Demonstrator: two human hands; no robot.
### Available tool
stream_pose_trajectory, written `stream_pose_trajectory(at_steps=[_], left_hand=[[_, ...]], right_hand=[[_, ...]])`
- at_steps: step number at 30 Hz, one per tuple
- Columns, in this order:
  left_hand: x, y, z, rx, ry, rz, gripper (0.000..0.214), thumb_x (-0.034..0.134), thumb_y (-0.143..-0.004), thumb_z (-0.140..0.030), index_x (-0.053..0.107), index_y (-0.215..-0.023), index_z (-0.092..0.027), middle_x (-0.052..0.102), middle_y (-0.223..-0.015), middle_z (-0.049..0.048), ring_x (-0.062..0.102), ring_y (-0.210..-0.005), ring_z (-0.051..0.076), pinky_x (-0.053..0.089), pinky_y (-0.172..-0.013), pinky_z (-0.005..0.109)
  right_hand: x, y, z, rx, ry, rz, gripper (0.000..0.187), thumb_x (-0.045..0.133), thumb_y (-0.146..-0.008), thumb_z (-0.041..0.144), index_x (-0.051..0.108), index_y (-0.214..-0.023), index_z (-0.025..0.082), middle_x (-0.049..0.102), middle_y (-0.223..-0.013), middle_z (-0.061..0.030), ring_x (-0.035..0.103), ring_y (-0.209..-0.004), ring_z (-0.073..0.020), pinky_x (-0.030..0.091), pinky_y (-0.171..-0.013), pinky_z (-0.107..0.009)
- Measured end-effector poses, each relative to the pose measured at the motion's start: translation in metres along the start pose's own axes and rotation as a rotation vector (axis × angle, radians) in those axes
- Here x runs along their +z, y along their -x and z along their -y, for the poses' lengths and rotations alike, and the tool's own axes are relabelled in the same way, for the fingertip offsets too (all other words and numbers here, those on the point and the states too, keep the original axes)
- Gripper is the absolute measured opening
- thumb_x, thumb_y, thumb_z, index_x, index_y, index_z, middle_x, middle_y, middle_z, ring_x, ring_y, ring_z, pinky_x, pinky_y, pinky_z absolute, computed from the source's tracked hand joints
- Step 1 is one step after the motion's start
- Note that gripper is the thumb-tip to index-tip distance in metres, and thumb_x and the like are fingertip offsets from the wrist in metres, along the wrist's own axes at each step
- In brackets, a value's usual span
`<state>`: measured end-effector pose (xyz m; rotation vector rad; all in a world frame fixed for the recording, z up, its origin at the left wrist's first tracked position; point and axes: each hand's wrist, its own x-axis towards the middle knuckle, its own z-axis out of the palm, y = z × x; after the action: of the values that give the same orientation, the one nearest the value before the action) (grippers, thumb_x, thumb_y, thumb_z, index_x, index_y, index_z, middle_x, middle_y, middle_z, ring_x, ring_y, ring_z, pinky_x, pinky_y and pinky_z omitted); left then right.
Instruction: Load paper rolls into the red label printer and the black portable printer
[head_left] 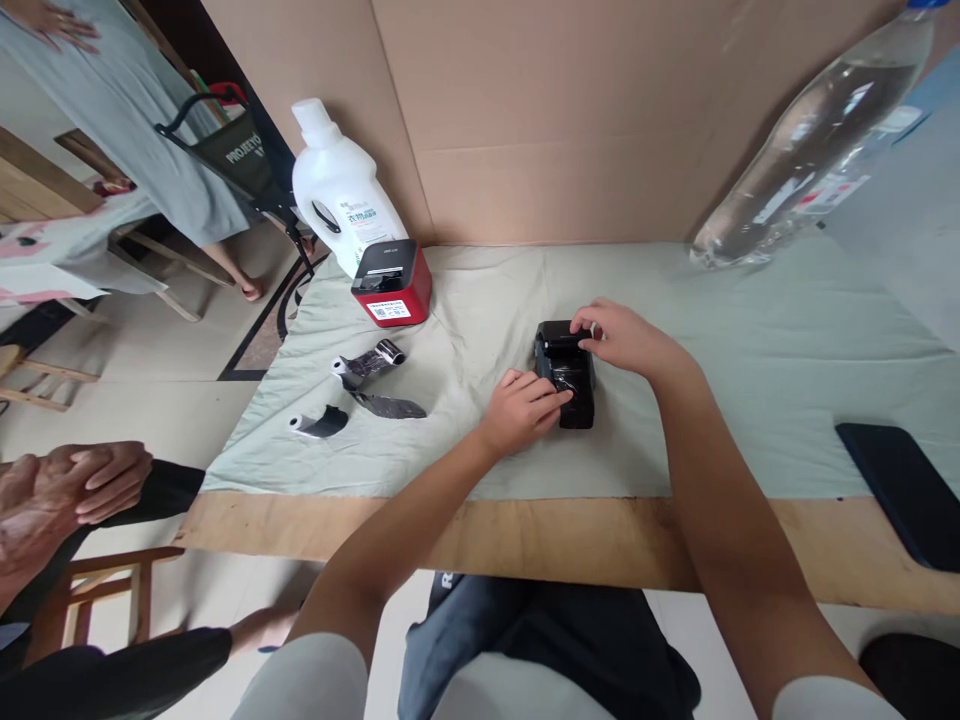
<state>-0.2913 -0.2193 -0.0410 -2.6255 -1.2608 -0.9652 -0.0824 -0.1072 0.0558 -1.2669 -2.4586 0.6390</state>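
Observation:
A small black boxy device (577,408) lies on the pale green cloth in front of me. It looks like a portable printer, though its exact kind is unclear. My left hand (525,405) grips its left side, fingers curled and the index fingertip reaching over the shiny middle. At its far right corner my right hand (619,338) closes thumb and fingers on the upper edge, beside a dark cylindrical part (561,340). To the left lie loose strips of black film on rolls (367,365) and a smaller white-ended roll (319,422).
A red and black box-shaped device (394,290) stands before a white detergent bottle (349,190). A large clear bottle (817,150) leans at the back right. A dark phone (904,490) lies at the right edge. Cardboard (562,120) walls the back. Another person's hands (82,490) rest at the left.

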Motion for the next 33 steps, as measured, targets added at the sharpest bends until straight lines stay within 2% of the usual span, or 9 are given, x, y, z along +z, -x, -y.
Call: stream_pose_trajectory(at_steps=[3,10,16,21,26,30,33], left_hand=[[0.000,0.000,-0.001,0.032,-0.013,-0.026,0.028,0.054,-0.105,-0.025,0.077,-0.119,-0.026,0.075,-0.091,0.0039,0.063,-0.085,0.017,0.037,-0.078,0.037],[0.000,0.001,-0.001,0.048,-0.019,-0.028,0.030,0.052,-0.106,-0.026,0.077,-0.121,-0.026,0.074,-0.092,0.0046,0.062,-0.085,0.018,0.037,-0.078,0.036],[-0.002,-0.001,-0.002,0.067,-0.031,-0.029,0.032,0.049,-0.107,-0.026,0.078,-0.119,-0.025,0.075,-0.092,0.0045,0.061,-0.085,0.018,0.037,-0.078,0.037],[-0.002,-0.002,-0.003,0.067,-0.015,-0.051,0.030,0.050,-0.107,-0.027,0.078,-0.118,-0.024,0.076,-0.091,0.0042,0.062,-0.083,0.017,0.036,-0.077,0.037],[-0.001,-0.002,-0.003,0.038,0.022,-0.005,0.028,0.052,-0.106,-0.028,0.077,-0.119,-0.024,0.075,-0.092,0.0048,0.063,-0.084,0.017,0.036,-0.076,0.037],[0.001,-0.003,-0.003,0.043,0.028,-0.026,0.030,0.050,-0.107,-0.027,0.077,-0.120,-0.024,0.076,-0.092,0.0049,0.064,-0.084,0.017,0.037,-0.076,0.037],[0.001,-0.004,-0.003,0.062,0.036,-0.085,0.028,0.051,-0.106,-0.025,0.077,-0.119,-0.023,0.076,-0.091,0.0041,0.063,-0.083,0.017,0.036,-0.076,0.037]], right_hand=[[0.001,0.001,0.001,0.022,0.027,0.060,0.020,0.062,-0.083,0.014,0.070,-0.099,0.023,0.064,-0.109,-0.0078,0.063,-0.086,-0.0219,0.053,-0.082,-0.038],[-0.001,-0.003,-0.006,0.050,0.013,0.066,0.017,0.067,-0.085,0.022,0.072,-0.101,0.025,0.065,-0.112,-0.0074,0.064,-0.087,-0.0218,0.053,-0.083,-0.038],[0.000,-0.005,-0.011,0.146,0.027,0.085,0.024,0.073,-0.083,0.033,0.073,-0.106,0.025,0.064,-0.116,-0.0082,0.066,-0.085,-0.0215,0.055,-0.081,-0.038],[-0.018,-0.037,-0.017,0.221,0.074,0.276,0.041,0.082,-0.075,0.037,0.071,-0.113,0.026,0.071,-0.116,-0.0088,0.070,-0.089,-0.0257,0.056,-0.080,-0.039],[-0.024,-0.075,-0.019,0.290,0.138,0.468,0.057,0.096,-0.061,0.041,0.075,-0.112,0.029,0.077,-0.093,-0.0078,0.073,-0.083,-0.0302,0.057,-0.078,-0.044],[-0.016,-0.078,-0.009,0.471,0.225,0.566,0.058,0.094,-0.063,0.045,0.076,-0.115,0.028,0.076,-0.080,-0.0062,0.073,-0.071,-0.0302,0.056,-0.076,-0.048],[-0.014,-0.078,0.003,0.449,0.319,0.578,0.051,0.091,-0.069,0.045,0.076,-0.114,0.026,0.075,-0.076,-0.0045,0.072,-0.064,-0.0276,0.056,-0.073,-0.045]])
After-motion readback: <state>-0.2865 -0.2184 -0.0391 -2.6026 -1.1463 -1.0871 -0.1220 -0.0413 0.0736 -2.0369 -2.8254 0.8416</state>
